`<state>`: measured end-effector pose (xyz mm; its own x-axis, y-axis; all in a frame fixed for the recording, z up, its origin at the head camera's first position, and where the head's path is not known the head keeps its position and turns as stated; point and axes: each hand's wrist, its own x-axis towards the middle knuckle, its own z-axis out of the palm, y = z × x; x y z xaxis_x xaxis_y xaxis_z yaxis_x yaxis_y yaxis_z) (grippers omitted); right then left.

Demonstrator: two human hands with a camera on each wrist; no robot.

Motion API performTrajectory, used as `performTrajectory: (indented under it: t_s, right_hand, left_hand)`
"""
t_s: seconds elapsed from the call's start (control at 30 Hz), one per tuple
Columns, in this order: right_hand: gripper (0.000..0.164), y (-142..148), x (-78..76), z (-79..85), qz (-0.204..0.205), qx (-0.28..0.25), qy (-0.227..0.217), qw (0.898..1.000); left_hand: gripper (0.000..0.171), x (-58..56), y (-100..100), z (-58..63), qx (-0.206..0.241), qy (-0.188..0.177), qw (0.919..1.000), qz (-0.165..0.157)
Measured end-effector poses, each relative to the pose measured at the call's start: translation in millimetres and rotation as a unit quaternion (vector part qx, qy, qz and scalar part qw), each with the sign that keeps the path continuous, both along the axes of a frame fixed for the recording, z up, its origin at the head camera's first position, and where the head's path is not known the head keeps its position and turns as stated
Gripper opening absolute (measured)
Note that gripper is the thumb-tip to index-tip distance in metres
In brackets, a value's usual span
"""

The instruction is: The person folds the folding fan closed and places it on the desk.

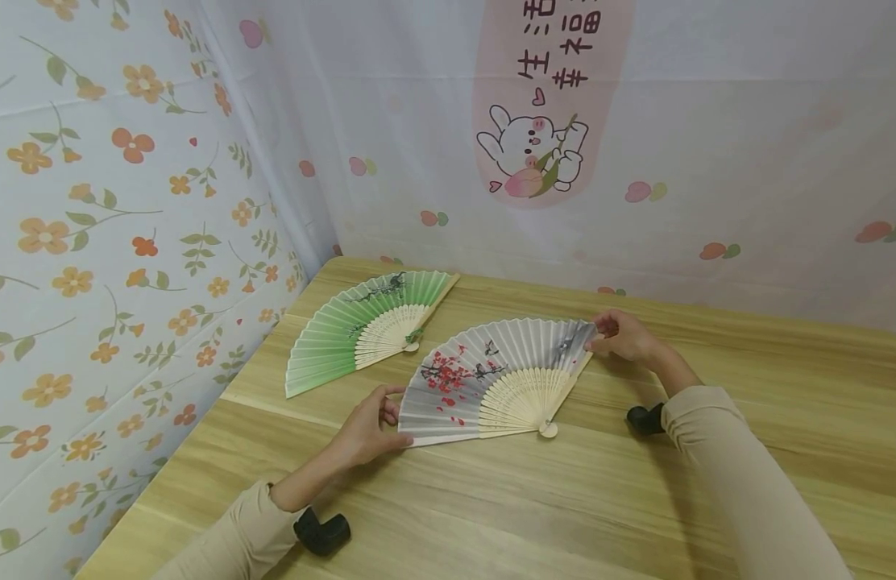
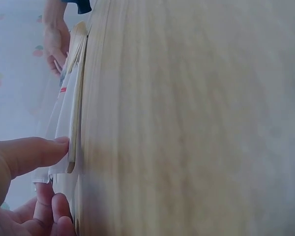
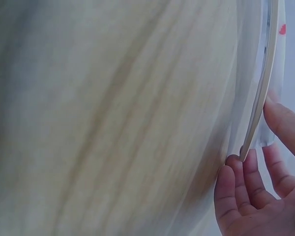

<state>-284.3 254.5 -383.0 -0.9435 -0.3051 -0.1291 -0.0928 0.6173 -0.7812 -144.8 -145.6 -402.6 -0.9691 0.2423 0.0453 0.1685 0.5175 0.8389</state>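
A grey folding fan (image 1: 484, 379) with red blossoms and dark branches is spread wide above the wooden table, its pale ribs meeting at a rounded pivot at the lower right. My left hand (image 1: 368, 427) pinches its left outer corner between thumb and fingers. At the opposite upper-right corner, my right hand (image 1: 622, 337) grips the end of the other guard stick (image 3: 263, 88). In the left wrist view, the thumb (image 2: 39, 150) lies on the fan's pale edge with fingers beneath. Behind it, a green folding fan (image 1: 368, 322) lies spread on the table, touched by neither hand.
The wooden table (image 1: 528, 507) runs back to a white curtain (image 1: 419, 145) printed with a rabbit and fruit. A flower-print curtain (image 1: 100, 242) hangs along the left side. Dark curved wrist pieces (image 1: 323, 532) sit at both sleeves, close to the tabletop.
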Motion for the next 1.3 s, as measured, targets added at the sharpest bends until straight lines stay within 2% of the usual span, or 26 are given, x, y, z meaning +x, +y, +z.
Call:
performTrajectory:
  t_s: [0.27,0.7,1.0,1.3]
  right_hand:
    - [0.051,2,1.8,0.8,0.002,-0.003,0.003,1.0]
    - [0.055,6,3.1,1.4,-0.003,-0.015,-0.012,1.0]
    - [0.053,4,6.6,2.6,-0.006,-0.009,-0.005,1.0]
    - [0.057,6,10.5,3.2,-0.005,-0.014,-0.007,1.0]
  left_hand:
    - [0.066,0.8,1,3.1,0.032,-0.011,0.9994,0.006]
    - [0.064,-1.5,2,3.2,0.046,-0.038,0.9981,0.019]
    - [0.06,-5.3,1,-0.6,0.046,-0.045,0.9976,0.023]
    - [0.06,-7.0,1,0.8,0.077,-0.072,0.9935,0.042]
